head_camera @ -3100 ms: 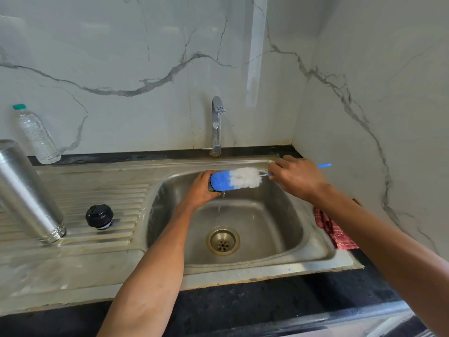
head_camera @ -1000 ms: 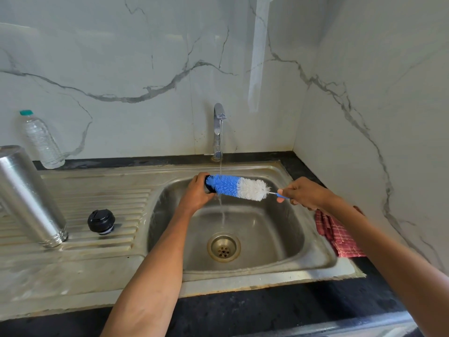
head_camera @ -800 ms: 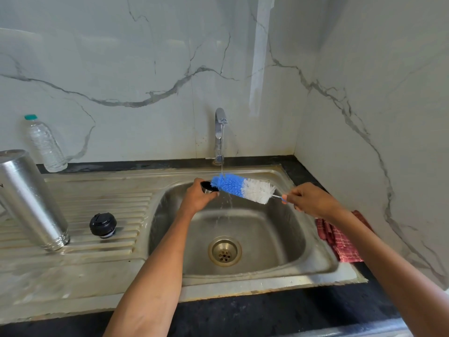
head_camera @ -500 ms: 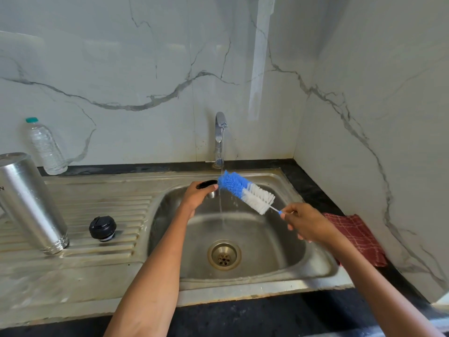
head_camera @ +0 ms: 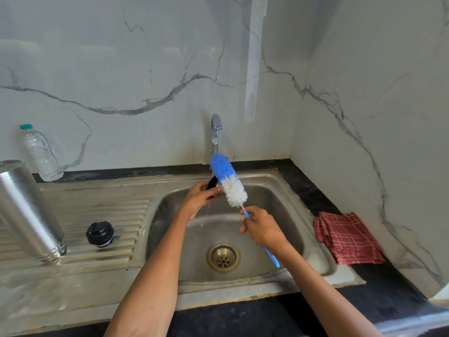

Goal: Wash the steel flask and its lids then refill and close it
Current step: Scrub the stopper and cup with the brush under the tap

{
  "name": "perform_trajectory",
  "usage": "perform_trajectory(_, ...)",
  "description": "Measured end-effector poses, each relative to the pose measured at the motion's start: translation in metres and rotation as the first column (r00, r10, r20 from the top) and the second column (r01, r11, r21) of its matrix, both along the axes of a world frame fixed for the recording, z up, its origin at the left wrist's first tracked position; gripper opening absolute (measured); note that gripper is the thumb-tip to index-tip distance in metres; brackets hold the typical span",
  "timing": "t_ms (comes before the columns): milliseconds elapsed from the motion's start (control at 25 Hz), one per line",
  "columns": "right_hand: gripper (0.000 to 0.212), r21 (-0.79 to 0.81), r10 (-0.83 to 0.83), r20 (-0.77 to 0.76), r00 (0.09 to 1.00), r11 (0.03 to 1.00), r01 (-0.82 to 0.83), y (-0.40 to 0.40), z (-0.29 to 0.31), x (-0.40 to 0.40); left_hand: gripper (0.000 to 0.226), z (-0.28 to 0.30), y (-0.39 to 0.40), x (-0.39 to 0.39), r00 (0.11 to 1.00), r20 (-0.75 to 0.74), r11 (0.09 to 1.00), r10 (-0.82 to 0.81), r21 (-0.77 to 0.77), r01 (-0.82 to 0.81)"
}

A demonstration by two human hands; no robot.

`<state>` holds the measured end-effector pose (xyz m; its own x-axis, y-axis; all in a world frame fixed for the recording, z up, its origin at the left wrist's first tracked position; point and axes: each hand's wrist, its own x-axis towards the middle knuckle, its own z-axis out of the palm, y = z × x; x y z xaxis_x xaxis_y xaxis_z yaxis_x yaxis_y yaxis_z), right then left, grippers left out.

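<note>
White marble-look wall behind a steel sink [head_camera: 315, 259] set in the black bench. Over the basin, left hand [head_camera: 198, 199] grips small black lid [head_camera: 212, 183]; right hand [head_camera: 263, 231] clenched on blue-white bottle brush [head_camera: 228, 181]. Steel flask [head_camera: 26, 212] upside down on far-left drainboard, w/ black round stopper [head_camera: 99, 233] just right of it.
</note>
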<state>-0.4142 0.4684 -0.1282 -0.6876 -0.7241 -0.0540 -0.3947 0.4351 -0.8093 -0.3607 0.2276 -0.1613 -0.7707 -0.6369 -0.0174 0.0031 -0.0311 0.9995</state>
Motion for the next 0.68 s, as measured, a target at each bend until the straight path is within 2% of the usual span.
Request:
perform_trajectory(160,0.018,0.043,-0.002,-0.012,1.000,0.999,0.002,0.010,-0.002,0.004,0.044,-0.005,-0.003,-0.002,0.994,-0.010,0.994,0.105,-0.009,-0.105)
perform_trajectory(320,0.018,0.128,0.048,-0.107,0.993,0.991,-0.034,0.025,-0.004,0.012,0.025,-0.007,-0.006,-0.006,0.990,-0.026,0.988,0.141,-0.059,-0.142)
perform_trajectory(400,0.020,0.120,0.033,-0.138,0.990,0.993,-0.017,0.018,0.000,0.010,0.033,-0.006,-0.001,-0.006,0.994,-0.032,0.993,0.104,-0.062,-0.105)
perform_trajectory(560,0.018,0.106,-0.009,-0.145,0.989,0.994,0.024,-0.001,0.007,0.005,0.066,-0.011,-0.004,-0.009,0.998,-0.004,0.995,0.061,-0.080,-0.061)
perform_trajectory(680,0.018,0.153,0.025,-0.173,0.985,0.988,0.001,0.007,0.002,0.010,0.060,-0.008,-0.003,-0.007,0.990,0.008,0.982,0.141,-0.126,-0.139)
